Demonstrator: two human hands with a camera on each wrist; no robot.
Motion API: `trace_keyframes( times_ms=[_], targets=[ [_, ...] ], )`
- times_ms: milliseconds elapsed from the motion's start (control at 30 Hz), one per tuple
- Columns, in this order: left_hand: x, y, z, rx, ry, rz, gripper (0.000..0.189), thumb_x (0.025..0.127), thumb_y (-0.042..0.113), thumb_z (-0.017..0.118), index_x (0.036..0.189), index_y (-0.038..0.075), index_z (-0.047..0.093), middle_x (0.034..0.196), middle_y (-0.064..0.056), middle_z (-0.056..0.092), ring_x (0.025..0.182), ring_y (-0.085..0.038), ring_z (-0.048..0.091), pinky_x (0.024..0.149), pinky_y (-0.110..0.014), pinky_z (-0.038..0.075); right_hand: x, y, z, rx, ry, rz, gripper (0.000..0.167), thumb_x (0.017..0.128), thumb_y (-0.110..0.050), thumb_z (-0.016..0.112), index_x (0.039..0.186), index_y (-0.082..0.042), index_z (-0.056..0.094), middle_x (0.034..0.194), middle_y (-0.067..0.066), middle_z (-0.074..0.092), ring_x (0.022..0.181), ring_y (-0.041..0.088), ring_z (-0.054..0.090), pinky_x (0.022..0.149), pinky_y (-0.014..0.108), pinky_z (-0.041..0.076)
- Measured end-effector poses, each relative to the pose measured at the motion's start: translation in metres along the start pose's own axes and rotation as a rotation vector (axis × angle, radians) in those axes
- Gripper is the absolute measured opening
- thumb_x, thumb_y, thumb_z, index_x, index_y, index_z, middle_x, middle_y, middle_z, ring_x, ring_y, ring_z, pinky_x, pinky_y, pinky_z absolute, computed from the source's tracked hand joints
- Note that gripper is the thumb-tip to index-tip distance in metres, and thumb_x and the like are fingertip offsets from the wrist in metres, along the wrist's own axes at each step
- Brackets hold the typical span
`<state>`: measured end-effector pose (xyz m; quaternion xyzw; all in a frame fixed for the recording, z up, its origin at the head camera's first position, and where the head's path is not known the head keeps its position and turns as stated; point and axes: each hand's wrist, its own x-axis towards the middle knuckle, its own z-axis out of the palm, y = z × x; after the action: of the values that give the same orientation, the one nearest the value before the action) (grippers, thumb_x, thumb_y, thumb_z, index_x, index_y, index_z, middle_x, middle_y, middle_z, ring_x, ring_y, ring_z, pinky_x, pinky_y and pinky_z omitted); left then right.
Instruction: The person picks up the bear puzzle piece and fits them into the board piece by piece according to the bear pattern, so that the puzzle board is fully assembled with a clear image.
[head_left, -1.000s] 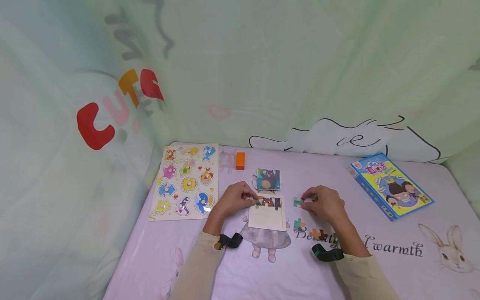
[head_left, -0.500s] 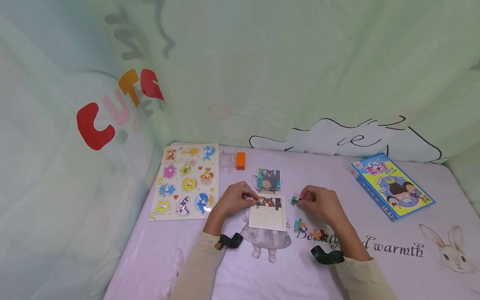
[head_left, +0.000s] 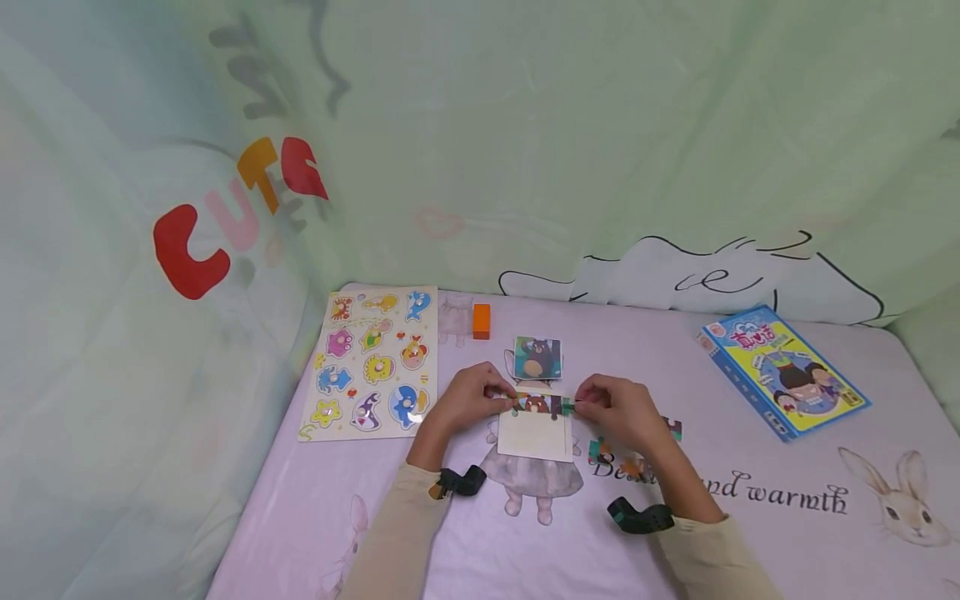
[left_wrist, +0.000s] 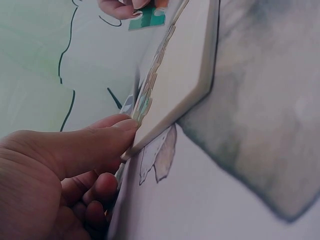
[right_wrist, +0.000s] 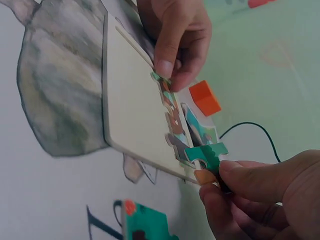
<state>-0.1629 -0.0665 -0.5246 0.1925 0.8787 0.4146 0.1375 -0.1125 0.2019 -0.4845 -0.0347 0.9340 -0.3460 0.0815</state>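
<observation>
A cream puzzle tray (head_left: pixel 534 433) lies on the pink printed sheet, with a row of fitted pieces (head_left: pixel 537 405) along its far edge. My left hand (head_left: pixel 471 398) holds the tray's far left corner, thumb (left_wrist: pixel 90 145) against its edge (left_wrist: pixel 185 75) and a fingertip (right_wrist: pixel 165 67) on the end piece. My right hand (head_left: pixel 617 408) pinches a green puzzle piece (head_left: pixel 567 407) and holds it at the tray's far right corner, beside the last fitted piece (right_wrist: pixel 176 131). The green piece (right_wrist: pixel 206 152) hangs just over the tray's rim (right_wrist: pixel 135 110).
Loose pieces (head_left: pixel 597 450) lie right of the tray, one dark one (head_left: pixel 672 428) further out. A bear picture card (head_left: pixel 537 358) and an orange block (head_left: pixel 481 321) sit beyond. An animal peg board (head_left: pixel 372 362) lies left, a blue box (head_left: pixel 783 371) right. Green fabric walls enclose the bed.
My right hand has carried the green piece leftward from open sheet to the tray's far right corner, uncovering a dark loose piece. The left hand and tray have stayed put.
</observation>
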Motion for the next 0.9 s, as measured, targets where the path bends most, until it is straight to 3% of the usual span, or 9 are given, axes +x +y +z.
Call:
trace_keyframes(
  times_ms=[267, 900],
  targets=[
    [0.000, 0.001, -0.001, 0.003, -0.004, 0.005, 0.011, 0.090, 0.020, 0.078, 0.101, 0.018, 0.081, 0.093, 0.005, 0.061, 0.081, -0.012, 0.051, 0.071, -0.022, 0.040, 0.002, -0.010, 0.016, 0.057, -0.071, -0.077, 0.012, 0.092, -0.009, 0.073, 0.104, -0.013, 0.074, 0.089, 0.001, 0.071, 0.081, 0.015, 0.062, 0.073, 0.030, 0.052],
    [0.000, -0.002, 0.000, 0.004, 0.000, 0.005, 0.011, 0.092, 0.019, 0.077, 0.102, 0.020, 0.081, 0.095, 0.006, 0.062, 0.083, -0.012, 0.051, 0.072, -0.022, 0.040, 0.005, -0.022, 0.033, 0.076, -0.094, -0.065, 0.011, 0.093, -0.010, 0.073, 0.103, -0.012, 0.074, 0.086, -0.001, 0.070, 0.076, 0.013, 0.060, 0.070, 0.028, 0.050]
  ],
)
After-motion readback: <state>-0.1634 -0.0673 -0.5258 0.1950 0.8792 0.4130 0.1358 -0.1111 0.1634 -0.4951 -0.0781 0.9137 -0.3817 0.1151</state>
